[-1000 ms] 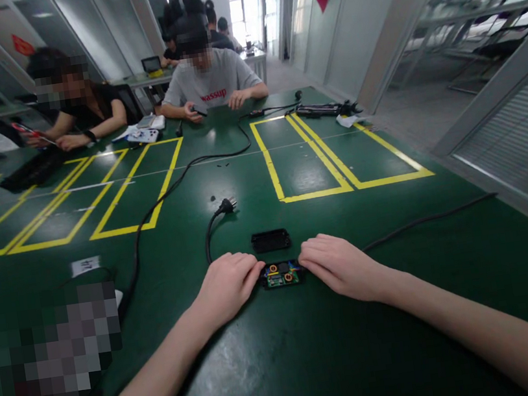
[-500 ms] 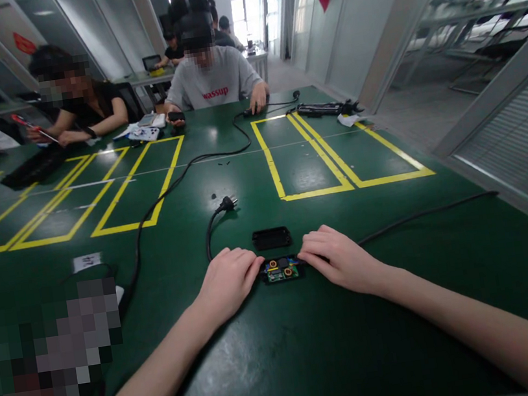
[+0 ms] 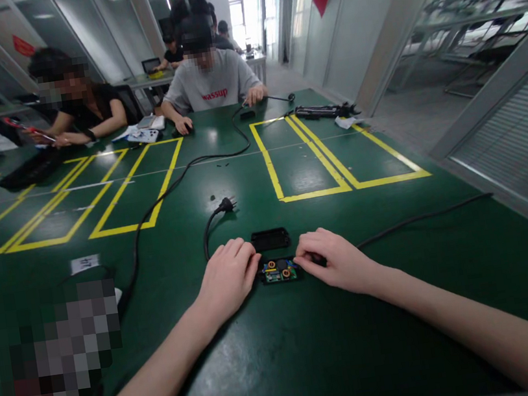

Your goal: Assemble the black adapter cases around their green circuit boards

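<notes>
- Just below the centre of the frame, there it was: the open black case (image 3: 280, 279), laid flat on the green table (image 3: 267, 361), its circuit board (image 3: 275, 274) and two copper-coloured coils left exposed, framed by two bare hands!
- On its left side, the case's end was met by the left hand (image 3: 227, 276); the fingers were bent and bunched with the thumb, but whether anything was pinched between them could not be told.
- Over on its right side, the right hand (image 3: 339, 261) was set at the other end, thumb and fingers curled in, with a dark piece (image 3: 318, 260) grasped and partly hidden among them.
- Directly above the case in the frame, the black cover (image 3: 270, 239) was seen, hollow side turned up, placed close by.
- Left of centre, a power plug (image 3: 226, 205) was shown, its short cable run down behind the left hand; at the right, another cable (image 3: 424, 216) was stretched across the table.
- At the left, a long black cable (image 3: 136, 249) was looped past a paper label (image 3: 85, 264); the lower left corner was blurred out.
- Across the upper half, yellow tape outlines (image 3: 315, 194) were marked on the table, and at the top centre a black object was being handled by a person in a grey shirt (image 3: 208, 81).
</notes>
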A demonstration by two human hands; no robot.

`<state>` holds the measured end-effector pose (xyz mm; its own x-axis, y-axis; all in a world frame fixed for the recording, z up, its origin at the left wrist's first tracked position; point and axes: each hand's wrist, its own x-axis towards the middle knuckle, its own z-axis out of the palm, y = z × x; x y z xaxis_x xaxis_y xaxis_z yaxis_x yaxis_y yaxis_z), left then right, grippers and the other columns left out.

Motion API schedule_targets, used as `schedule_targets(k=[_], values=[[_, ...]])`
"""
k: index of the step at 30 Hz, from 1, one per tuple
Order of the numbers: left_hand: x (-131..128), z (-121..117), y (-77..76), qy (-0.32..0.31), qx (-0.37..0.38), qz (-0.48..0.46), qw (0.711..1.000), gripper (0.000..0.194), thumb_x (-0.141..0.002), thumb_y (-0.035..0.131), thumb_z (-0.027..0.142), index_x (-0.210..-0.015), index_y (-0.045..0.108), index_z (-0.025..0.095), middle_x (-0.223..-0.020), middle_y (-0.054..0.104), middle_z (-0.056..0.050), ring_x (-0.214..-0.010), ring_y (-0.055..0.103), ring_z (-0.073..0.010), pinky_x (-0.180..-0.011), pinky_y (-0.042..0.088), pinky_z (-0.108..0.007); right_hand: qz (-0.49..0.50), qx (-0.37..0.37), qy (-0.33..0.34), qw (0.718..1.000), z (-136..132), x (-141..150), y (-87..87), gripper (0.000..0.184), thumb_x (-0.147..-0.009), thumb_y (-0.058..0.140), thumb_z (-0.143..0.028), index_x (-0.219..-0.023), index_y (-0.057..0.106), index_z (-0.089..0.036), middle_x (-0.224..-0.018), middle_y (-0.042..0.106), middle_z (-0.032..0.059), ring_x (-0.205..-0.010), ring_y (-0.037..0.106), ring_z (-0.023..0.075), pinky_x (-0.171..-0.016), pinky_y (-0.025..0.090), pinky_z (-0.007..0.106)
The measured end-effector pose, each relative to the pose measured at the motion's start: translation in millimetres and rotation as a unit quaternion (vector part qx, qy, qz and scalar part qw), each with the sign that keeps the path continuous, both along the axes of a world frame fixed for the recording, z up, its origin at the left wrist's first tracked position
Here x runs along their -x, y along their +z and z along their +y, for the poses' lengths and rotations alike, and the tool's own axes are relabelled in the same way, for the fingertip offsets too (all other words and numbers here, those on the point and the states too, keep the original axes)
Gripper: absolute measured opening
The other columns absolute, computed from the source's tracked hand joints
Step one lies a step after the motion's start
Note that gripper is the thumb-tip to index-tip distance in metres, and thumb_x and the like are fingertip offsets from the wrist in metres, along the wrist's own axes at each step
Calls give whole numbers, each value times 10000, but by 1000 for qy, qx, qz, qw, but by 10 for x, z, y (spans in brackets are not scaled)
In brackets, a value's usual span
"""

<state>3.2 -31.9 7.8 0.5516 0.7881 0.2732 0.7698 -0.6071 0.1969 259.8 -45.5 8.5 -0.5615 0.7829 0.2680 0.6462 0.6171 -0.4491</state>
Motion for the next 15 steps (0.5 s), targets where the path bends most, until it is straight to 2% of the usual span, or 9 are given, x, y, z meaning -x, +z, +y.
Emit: schedule_targets(k=[3,4,6,8,10,12,15], values=[[5,5,20,20,5,-28,999,237,-1064,453,332,-1118,627,181,-1083,681,-93,-996,622,-247,-871,491,-390,-3,-32,-58,998,-11,31,-26,74,-969,571,-250,-944,618,-198,-898,687,67,-812,629,210,-745,445,339],[11,8,27,16,7,-32,999,307,-1055,475,390,-1238,602,177,-1184,679,-112,-1089,615,-268,-932,487,-420,-6,-48,-81,996,-13,39,-41,130,-969,576,-277,-1045,638,-190,-1003,705,100,-903,644,240,-791,466,368],[29,14,38,-15,19,-31,999,613,-987,570,544,-1465,473,173,-1373,630,-146,-1264,560,-314,-1055,444,-482,-18,-73,-107,991,-13,48,-74,307,-985,554,-311,-1254,624,-181,-1217,692,151,-1097,626,296,-904,483,445],[47,18,44,-55,35,-28,997,920,-878,678,641,-1589,325,176,-1463,585,-166,-1346,518,-345,-1121,400,-515,-21,-74,-101,992,-7,42,-105,387,-1006,518,-309,-1364,592,-184,-1325,666,164,-1199,589,320,-981,473,510],[61,19,43,-77,48,-33,995,1044,-828,744,621,-1633,231,198,-1461,594,-166,-1343,536,-345,-1126,403,-519,6,-52,-83,995,5,23,-123,368,-1009,515,-287,-1353,606,-194,-1299,685,159,-1195,597,320,-990,486,534],[66,16,39,-86,56,-46,994,1060,-828,778,542,-1646,185,221,-1430,619,-159,-1309,573,-332,-1105,432,-511,58,-17,-72,996,18,-4,-125,330,-994,547,-268,-1308,624,-204,-1211,712,142,-1131,632,301,-961,526,520],[63,6,34,-96,62,-63,991,1026,-814,816,464,-1626,234,231,-1425,610,-166,-1282,596,-331,-1079,473,-510,125,32,-59,990,30,-29,-107,342,-964,581,-229,-1303,623,-221,-1123,707,108,-988,669,250,-890,587,462]])
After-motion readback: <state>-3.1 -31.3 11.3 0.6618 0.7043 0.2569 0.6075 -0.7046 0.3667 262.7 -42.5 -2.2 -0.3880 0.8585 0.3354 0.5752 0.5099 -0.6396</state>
